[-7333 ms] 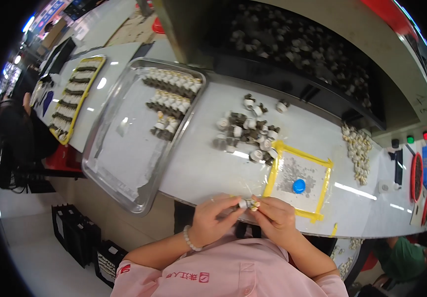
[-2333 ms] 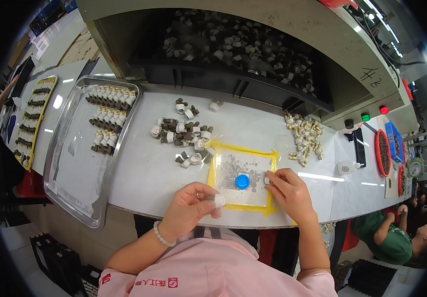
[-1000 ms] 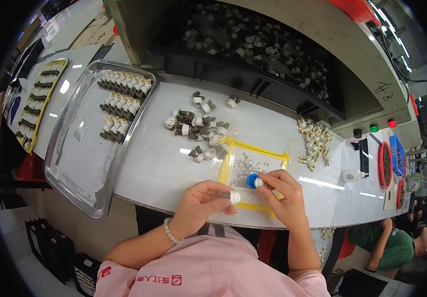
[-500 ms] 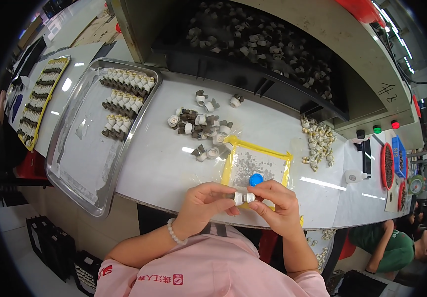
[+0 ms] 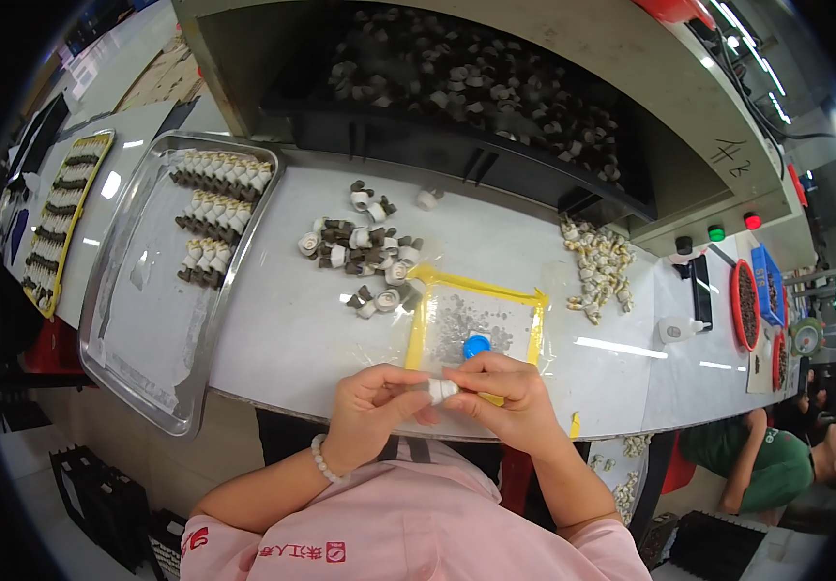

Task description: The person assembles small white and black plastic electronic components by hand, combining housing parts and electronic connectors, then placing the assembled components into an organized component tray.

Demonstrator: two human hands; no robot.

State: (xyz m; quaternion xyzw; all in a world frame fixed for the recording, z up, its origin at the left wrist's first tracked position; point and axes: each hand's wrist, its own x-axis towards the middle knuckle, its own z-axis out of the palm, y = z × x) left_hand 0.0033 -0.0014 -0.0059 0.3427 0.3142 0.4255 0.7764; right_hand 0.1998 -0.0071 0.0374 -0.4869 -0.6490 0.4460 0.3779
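Observation:
Above the table's near edge, both hands pinch a small white fitting (image 5: 442,389). My left hand (image 5: 367,412), with a beaded bracelet at the wrist, is closed on its left end. The fingers of my right hand (image 5: 513,405) close round its right end, so both ends are mostly hidden. Just beyond the right fingers a round blue cap (image 5: 477,346) stands on a pale sheet edged with yellow tape (image 5: 418,334). Loose white-and-grey fittings (image 5: 337,256) lie heaped to the far left of that sheet. Small cream-and-white parts (image 5: 597,269) are piled to the right.
A metal tray (image 5: 95,339) at left carries rows of assembled fittings (image 5: 219,211). Behind the table, a black bin (image 5: 389,140) full of fittings sits inside a grey machine housing (image 5: 718,184). A white bottle (image 5: 679,329) and red basket (image 5: 745,305) stand right; a co-worker (image 5: 776,470) sits beyond.
The whole view has shifted slightly. Two white parts showed side by side between my fingers; now they look closer together, with my right fingers covering more of the right end.

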